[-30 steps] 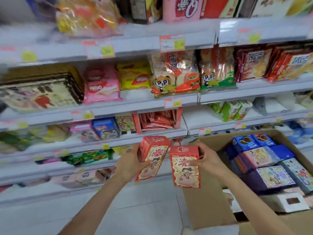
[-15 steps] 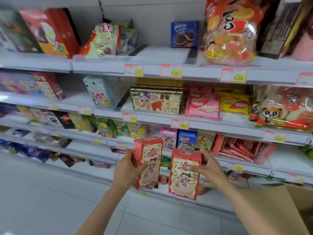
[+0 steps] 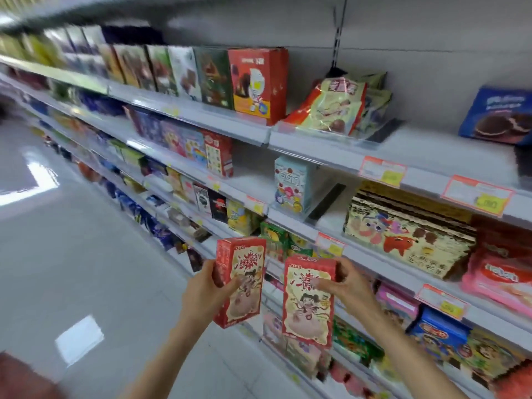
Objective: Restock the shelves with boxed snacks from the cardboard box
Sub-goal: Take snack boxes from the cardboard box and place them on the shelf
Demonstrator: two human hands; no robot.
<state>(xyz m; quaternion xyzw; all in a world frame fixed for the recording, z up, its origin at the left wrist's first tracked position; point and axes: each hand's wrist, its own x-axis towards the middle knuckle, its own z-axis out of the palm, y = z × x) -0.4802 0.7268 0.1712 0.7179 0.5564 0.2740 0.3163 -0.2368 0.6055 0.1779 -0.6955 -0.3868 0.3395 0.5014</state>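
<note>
L box (image 3: pixel 248 302), R box (image 3: pixel 307 311): "TALA'S".

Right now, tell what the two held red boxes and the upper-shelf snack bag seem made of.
Left red box and right red box: probably printed paperboard, sharp folded edges, low sheen. Snack bag: likely glossy plastic film, crinkled with glints.

Bare shelf (image 3: pixel 250 180) stretch left of pale blue box (image 3: pixel 290 184)

The head-worn camera looks forward and slightly down, close to the shelves (image 3: pixel 431 156), which recede to its left.
</note>
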